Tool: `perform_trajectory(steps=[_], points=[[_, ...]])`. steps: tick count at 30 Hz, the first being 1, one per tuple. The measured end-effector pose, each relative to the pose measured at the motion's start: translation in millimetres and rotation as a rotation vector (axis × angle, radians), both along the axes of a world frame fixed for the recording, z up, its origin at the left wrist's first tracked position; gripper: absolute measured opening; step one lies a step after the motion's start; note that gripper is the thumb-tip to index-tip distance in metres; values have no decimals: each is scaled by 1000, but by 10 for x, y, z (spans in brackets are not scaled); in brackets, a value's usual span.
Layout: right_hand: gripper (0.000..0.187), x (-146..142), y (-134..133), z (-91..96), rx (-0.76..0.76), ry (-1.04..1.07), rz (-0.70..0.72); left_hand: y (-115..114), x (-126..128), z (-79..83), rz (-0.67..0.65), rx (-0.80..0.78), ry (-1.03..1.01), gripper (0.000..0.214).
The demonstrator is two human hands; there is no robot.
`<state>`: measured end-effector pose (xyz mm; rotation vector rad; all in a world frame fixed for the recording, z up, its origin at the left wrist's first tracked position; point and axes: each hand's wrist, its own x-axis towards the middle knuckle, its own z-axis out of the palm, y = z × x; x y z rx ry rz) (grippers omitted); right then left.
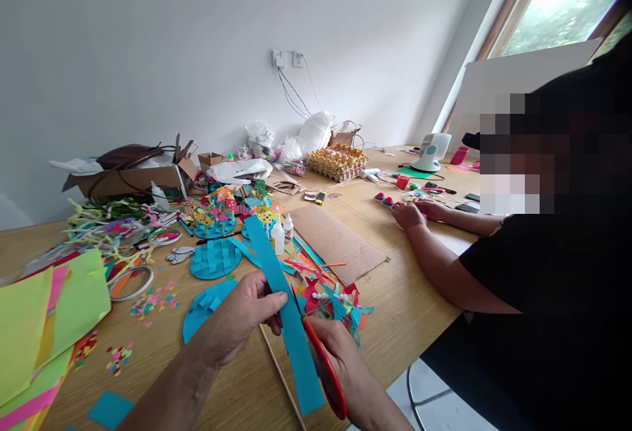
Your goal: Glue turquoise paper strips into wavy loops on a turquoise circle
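A long blue paper strip [296, 358] is pinched between the thumb and fingers of my left hand [247, 309]. It slants from upper left to lower right above the table. My right hand [340, 349] grips a pair of red-handled scissors [323, 358], whose dark blades lie at the strip's right edge, near my left thumb. Whether the blades have cut into the paper I cannot tell. Partly behind my left hand lies a blue paper disc [202, 309], and beyond it another blue disc [214, 260] with strips across it. A thin wooden stick [279, 372] passes beneath the strip.
Coloured paper scraps [353, 306] lie beyond my right hand, near a cardboard sheet [340, 240] and glue bottles [278, 237]. Yellow-green paper sheets [74, 299] and a tape roll [131, 284] are at left. At right, a co-worker's hands [409, 214] rest on the table.
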<state>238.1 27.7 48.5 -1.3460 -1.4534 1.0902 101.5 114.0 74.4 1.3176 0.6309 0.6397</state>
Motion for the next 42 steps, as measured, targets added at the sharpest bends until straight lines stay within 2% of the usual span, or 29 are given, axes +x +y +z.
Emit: perform_trajectory(steps=[10, 20, 25, 30, 36, 42], points=[[40, -23, 5, 11, 55, -54, -19, 6, -7, 14, -2, -36, 3, 21], [44, -43, 24, -131, 137, -77, -59, -20, 12, 47, 11, -61, -4, 24], [41, -51, 3, -40, 108, 2, -50, -20, 12, 31, 11, -47, 11, 25], [38, -49, -15, 32, 147, 15, -18, -16, 28, 10, -2, -47, 37, 25], [39, -31, -19, 3, 124, -27, -28, -22, 52, 4, -54, -82, 61, 27], [41, -15, -17, -72, 173, -18, -31, -25, 67, -8, -53, -111, 48, 26]])
